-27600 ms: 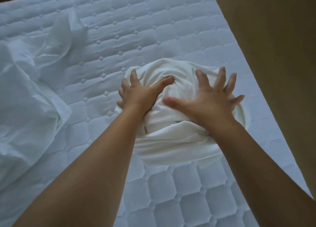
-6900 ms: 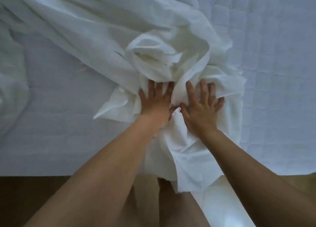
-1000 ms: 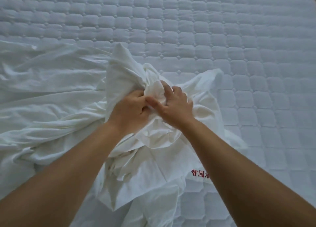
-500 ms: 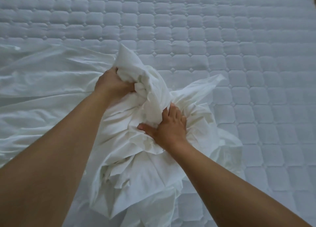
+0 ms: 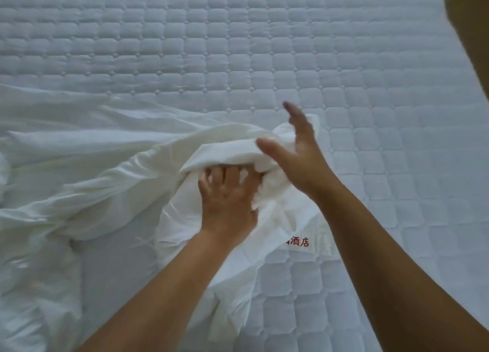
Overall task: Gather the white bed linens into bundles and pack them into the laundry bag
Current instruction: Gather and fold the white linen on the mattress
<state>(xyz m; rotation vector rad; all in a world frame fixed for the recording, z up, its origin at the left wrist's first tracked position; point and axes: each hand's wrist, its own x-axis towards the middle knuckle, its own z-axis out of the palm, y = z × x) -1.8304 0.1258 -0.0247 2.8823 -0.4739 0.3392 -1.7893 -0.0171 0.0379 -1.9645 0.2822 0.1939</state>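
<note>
On the white quilted mattress point(image 5: 264, 47) the crumpled white bed sheet point(image 5: 92, 166) lies half gathered: a loose wad in the middle and a long wrinkled stretch trailing off to the left. This looks to me like the bundling step, not the packing.

The left hand point(image 5: 227, 200) presses down on the wad, its fingers point(image 5: 219, 177) pushed under a thick fold. Their tips are buried, so I cannot tell whether they hook the cloth or merely pin it. The right hand point(image 5: 299, 155) hovers over the wad's far side, fingers spread and released, holding nothing.

The next move, to my eye, calls for that free hand to reach for the slack on the left and drag it in over the pinned middle (there's plenty left to gather).

The laundry bag is nowhere in view. Red stitched characters point(image 5: 297, 241) show on a lower flap of the sheet, the first of them lost in a crease. The sheet's left end runs out of frame, and the right hand's fingertips are blurred.
</note>
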